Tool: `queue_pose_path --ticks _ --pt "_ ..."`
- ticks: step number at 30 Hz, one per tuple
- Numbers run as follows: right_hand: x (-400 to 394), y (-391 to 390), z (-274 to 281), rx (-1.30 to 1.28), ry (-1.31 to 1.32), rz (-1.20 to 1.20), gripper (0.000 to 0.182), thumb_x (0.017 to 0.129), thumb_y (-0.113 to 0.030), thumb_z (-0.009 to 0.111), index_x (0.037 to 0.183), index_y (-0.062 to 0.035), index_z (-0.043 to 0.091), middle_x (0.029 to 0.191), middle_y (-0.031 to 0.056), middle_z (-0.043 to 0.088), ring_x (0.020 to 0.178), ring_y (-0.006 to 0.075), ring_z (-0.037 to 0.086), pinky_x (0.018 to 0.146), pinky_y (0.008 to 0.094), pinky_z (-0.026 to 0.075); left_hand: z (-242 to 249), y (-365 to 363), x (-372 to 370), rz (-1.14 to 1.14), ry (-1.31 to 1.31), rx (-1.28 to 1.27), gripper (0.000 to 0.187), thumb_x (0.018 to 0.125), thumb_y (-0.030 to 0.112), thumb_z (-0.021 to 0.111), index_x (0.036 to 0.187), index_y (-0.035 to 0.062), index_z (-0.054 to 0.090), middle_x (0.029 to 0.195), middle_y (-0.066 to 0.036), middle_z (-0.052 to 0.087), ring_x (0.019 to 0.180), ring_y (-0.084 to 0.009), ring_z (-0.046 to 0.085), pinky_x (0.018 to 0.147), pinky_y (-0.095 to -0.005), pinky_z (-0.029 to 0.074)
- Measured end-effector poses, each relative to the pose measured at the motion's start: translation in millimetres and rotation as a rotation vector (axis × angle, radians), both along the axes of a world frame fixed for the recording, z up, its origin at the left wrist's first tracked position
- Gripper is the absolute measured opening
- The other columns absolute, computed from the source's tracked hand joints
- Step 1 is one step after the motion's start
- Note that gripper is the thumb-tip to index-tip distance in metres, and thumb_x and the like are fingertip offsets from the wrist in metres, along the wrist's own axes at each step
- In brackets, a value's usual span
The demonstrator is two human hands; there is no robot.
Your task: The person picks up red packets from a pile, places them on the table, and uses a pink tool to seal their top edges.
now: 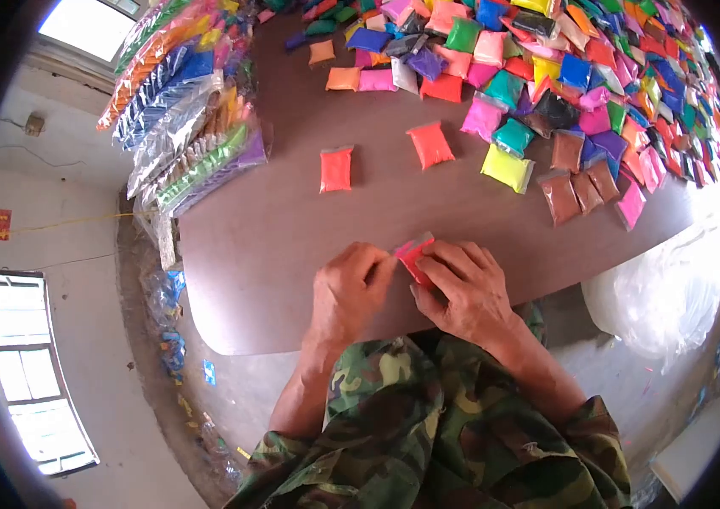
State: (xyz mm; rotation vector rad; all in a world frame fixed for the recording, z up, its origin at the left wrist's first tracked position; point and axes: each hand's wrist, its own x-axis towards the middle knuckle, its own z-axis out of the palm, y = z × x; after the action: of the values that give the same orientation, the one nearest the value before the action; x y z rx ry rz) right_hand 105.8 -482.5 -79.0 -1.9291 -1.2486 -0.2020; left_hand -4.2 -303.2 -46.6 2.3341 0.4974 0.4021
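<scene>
A small red packet (pixel 415 260) in a clear plastic bag is between my hands near the table's front edge. My right hand (pixel 468 288) grips it from the right, thumb below and fingers over its side. My left hand (pixel 349 284) is closed, its fingertips pressed together right beside the packet's upper left corner; whatever they pinch is too small to make out. Farther up the table, a red packet (pixel 335 170) and another red packet (pixel 431 145) lie flat and apart from each other.
A large heap of colourful packets (pixel 546 68) covers the back right of the brown table (pixel 267 263). Long clear bags of packed packets (pixel 199 127) are stacked at the left edge. A white plastic bag (pixel 657 293) hangs by the right edge. Litter lies on the floor at left.
</scene>
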Motion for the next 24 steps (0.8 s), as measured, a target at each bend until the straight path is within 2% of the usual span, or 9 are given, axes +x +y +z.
queue_pose_path --ticks 4,5,8,11,15,18,21,24 --pt "2 -1 -2 0.029 0.001 0.0 0.025 0.087 -0.016 0.082 0.109 -0.0085 0.073 0.119 0.0062 0.067 0.096 0.0284 0.068 0.082 0.0431 0.056 -18 0 1 -0.002 -0.026 0.135 0.005 0.096 0.006 0.078 0.097 0.0014 0.075 0.087 -0.014 0.073 0.074 -0.0267 0.071 0.069 -0.0385 0.056" --pt "2 -1 -3 0.033 -0.005 0.002 0.025 0.087 -0.016 0.082 0.109 -0.0084 0.073 0.119 0.0062 0.067 0.095 0.0281 0.068 0.082 0.0428 0.056 -18 6 1 0.037 0.03 0.206 0.005 0.096 0.006 0.077 0.097 0.0016 0.075 0.087 -0.014 0.073 0.076 -0.0288 0.072 0.069 -0.0394 0.056" --pt "2 1 -6 0.053 -0.014 -0.003 0.023 0.087 -0.015 0.082 0.108 -0.0086 0.075 0.115 0.0055 0.067 0.093 0.0274 0.068 0.081 0.0425 0.055 -4 12 1 0.076 0.112 0.059 0.005 0.096 0.005 0.077 0.095 0.0018 0.074 0.089 -0.016 0.073 0.078 -0.0332 0.073 0.071 -0.0414 0.057" --pt "1 0 -8 0.045 -0.025 -0.019 0.022 0.087 -0.015 0.082 0.107 -0.0096 0.076 0.112 0.0048 0.066 0.092 0.0269 0.067 0.08 0.0424 0.055 2 -10 -5 0.004 0.014 -0.009 0.005 0.096 0.005 0.077 0.094 0.0015 0.074 0.088 -0.016 0.073 0.077 -0.0333 0.072 0.07 -0.0418 0.057" --pt "0 0 -8 0.039 -0.022 -0.036 0.024 0.085 -0.016 0.084 0.107 -0.011 0.076 0.109 0.0044 0.065 0.091 0.0267 0.067 0.078 0.0419 0.055 -21 -2 -3 0.027 -0.007 0.121 0.007 0.096 0.005 0.078 0.094 0.0007 0.073 0.087 -0.014 0.073 0.075 -0.0256 0.072 0.069 -0.0386 0.056" --pt "1 -1 -6 0.028 -0.031 -0.038 0.026 0.083 -0.017 0.085 0.107 -0.0113 0.076 0.108 0.0041 0.065 0.089 0.0271 0.067 0.077 0.0419 0.056 -10 7 -2 0.102 0.063 0.048 0.006 0.096 0.005 0.078 0.094 0.0008 0.074 0.087 -0.015 0.074 0.075 -0.0263 0.073 0.069 -0.0405 0.056" --pt "-1 1 -4 0.02 -0.024 -0.054 0.029 0.081 -0.018 0.087 0.107 -0.0112 0.076 0.107 0.004 0.065 0.088 0.0281 0.068 0.076 0.0427 0.057 -12 -9 -8 0.029 -0.019 -0.034 0.007 0.096 0.007 0.078 0.093 0.0021 0.074 0.085 -0.014 0.073 0.076 -0.0264 0.074 0.068 -0.0414 0.057" --pt "-2 3 -5 0.04 -0.017 -0.073 0.031 0.078 -0.017 0.089 0.107 -0.0107 0.077 0.107 0.0043 0.066 0.088 0.0296 0.068 0.076 0.0436 0.059 -20 -14 -9 0.015 -0.01 0.049 0.007 0.096 0.007 0.079 0.094 0.0027 0.074 0.084 -0.014 0.073 0.076 -0.0267 0.075 0.067 -0.0413 0.057"
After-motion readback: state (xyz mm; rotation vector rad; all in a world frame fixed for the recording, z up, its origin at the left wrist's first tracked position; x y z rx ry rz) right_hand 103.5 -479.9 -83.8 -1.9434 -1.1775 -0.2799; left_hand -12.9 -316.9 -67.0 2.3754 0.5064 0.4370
